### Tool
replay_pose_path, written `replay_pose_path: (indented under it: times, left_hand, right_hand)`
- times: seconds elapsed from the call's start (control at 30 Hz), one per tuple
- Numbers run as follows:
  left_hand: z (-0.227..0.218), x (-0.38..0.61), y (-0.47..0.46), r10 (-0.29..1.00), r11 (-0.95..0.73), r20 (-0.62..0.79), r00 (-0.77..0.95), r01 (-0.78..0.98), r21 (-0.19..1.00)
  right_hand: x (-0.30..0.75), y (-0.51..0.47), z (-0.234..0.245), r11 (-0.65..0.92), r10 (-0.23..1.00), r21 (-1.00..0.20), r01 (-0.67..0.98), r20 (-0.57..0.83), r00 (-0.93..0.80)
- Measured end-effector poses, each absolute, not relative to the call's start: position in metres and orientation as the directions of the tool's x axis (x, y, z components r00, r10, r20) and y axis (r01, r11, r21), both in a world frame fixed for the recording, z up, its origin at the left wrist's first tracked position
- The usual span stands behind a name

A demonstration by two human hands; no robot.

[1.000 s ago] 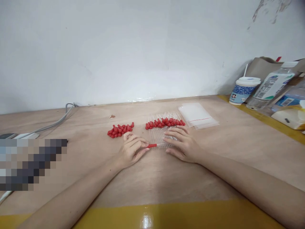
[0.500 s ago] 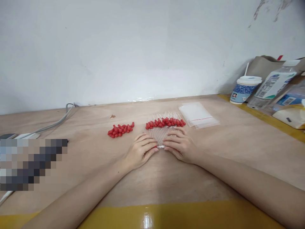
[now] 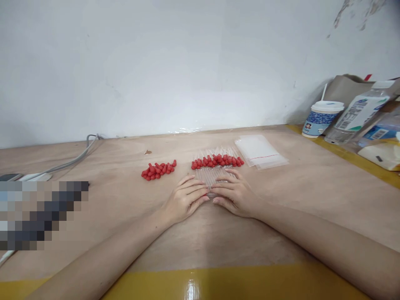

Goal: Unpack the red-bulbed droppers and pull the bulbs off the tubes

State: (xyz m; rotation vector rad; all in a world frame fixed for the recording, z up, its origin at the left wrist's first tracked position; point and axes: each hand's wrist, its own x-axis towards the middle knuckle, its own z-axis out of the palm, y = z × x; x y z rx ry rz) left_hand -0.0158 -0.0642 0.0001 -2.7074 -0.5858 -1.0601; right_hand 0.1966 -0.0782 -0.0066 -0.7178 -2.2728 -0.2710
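Observation:
My left hand [image 3: 184, 199] and my right hand [image 3: 233, 192] lie side by side on the wooden table [image 3: 200, 233], fingers stretched toward each other. Their fingertips rest on a row of clear glass tubes [image 3: 211, 175]. The tubes' far ends carry red rubber bulbs [image 3: 217, 160]. A loose pile of red bulbs [image 3: 158, 170] lies just beyond and left of my left hand. Whether either hand pinches a tube is hidden under the fingers.
A stack of clear zip bags [image 3: 259, 152] lies right of the tubes. At the far right stand a paper cup [image 3: 321, 118], a plastic bottle [image 3: 358, 112] and a brown bag [image 3: 343, 89]. A grey cable [image 3: 71, 160] runs at the left. Yellow tape [image 3: 218, 283] edges the table front.
My left hand held a tube with a red bulb a second ago; it moved right and flattened beside my right hand, and the red bulb is now hidden. My right hand drew slightly left.

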Motion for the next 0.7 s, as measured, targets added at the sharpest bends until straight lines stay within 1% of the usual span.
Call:
replay_pose_path:
  times: [0.2,0.47,0.7]
  left_hand:
    - [0.0041,-0.0157,-0.0673,0.274,-0.918,0.64,0.717,0.393,-0.047]
    - [0.0061,-0.0155,-0.0671,0.294,-0.921,0.591,0.751,0.387,-0.033]
    - [0.0082,-0.0157,-0.0678,0.267,-0.934,0.584,0.767,0.356,-0.041]
  right_hand:
    - [0.196,-0.0778,-0.0092,0.864,0.357,-0.021,0.503,0.73,-0.583]
    - [0.1963,-0.079,-0.0085,0.878,0.276,0.057,0.476,0.753,-0.598]
    - [0.1992,-0.0804,-0.0077,0.881,0.253,0.098,0.463,0.729,-0.636]
